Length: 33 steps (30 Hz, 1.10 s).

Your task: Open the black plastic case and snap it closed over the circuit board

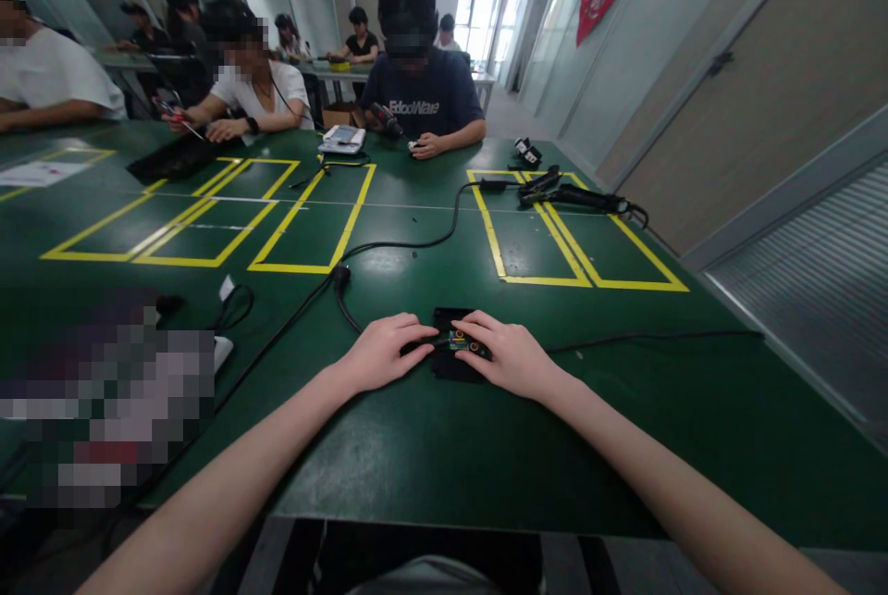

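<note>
A small circuit board (459, 341) with round copper-coloured parts lies over a flat black piece (454, 371) on the green table. From the left, my left hand (388, 351) pinches a black cable (436, 341) close to the board's left end. My right hand (510, 354) holds the board from the right, its thumb and fingers around the board's edges. Both hands rest low over the table, a short gap apart. My fingers partly cover the board and the black piece.
A black cord (395, 244) crosses the green table (375, 475). Black cable gear (583, 198) lies at the back right, a black tray (173, 156) at the back left. Across the table, a person in a dark shirt (434, 100) holds a tool (387, 120).
</note>
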Tool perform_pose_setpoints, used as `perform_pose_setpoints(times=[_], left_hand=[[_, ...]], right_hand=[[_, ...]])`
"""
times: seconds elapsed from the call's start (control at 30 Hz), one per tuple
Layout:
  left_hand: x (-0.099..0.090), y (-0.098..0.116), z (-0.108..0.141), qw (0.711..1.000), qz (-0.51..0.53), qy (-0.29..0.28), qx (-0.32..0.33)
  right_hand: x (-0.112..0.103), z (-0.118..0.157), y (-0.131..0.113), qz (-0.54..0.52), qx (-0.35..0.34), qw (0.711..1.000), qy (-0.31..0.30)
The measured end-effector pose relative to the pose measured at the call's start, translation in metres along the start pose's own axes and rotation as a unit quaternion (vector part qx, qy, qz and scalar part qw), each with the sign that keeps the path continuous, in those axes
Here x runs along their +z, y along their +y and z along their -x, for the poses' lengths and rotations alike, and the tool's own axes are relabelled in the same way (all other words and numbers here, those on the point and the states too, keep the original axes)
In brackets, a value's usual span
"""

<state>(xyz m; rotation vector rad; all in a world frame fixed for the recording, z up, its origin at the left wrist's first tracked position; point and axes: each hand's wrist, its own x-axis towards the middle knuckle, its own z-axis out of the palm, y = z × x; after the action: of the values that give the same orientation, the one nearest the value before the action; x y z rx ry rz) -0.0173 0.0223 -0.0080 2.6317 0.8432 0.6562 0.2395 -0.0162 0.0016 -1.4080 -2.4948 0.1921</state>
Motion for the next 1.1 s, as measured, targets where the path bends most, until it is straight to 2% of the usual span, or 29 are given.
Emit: perform_pose_setpoints(times=[0.23,0.37,0.5,0.73,1.1], left_hand=[[-0.003,0.000,-0.004,0.998,-0.040,-0.037,0.022],[-0.007,0.001,-0.006,0.998,-0.043,-0.035,0.004],[-0.010,-0.001,-0.003,0.998,-0.042,-0.046,-0.016],[-0.019,-0.005,0.002,0.996,-0.034,-0.064,-0.056],[-0.016,-0.003,0.004,0.995,-0.030,-0.056,-0.074]], right_hand=[[-0.005,-0.003,0.004,-0.012,-0.002,1.000,0.000],[-0.010,-0.004,0.009,0.002,0.012,1.000,-0.016],[-0.012,-0.003,0.010,0.005,-0.002,1.000,-0.018],[-0.004,-0.008,0.006,-0.007,-0.015,1.000,-0.011],[0.004,-0.011,0.005,-0.076,-0.055,0.995,0.019]])
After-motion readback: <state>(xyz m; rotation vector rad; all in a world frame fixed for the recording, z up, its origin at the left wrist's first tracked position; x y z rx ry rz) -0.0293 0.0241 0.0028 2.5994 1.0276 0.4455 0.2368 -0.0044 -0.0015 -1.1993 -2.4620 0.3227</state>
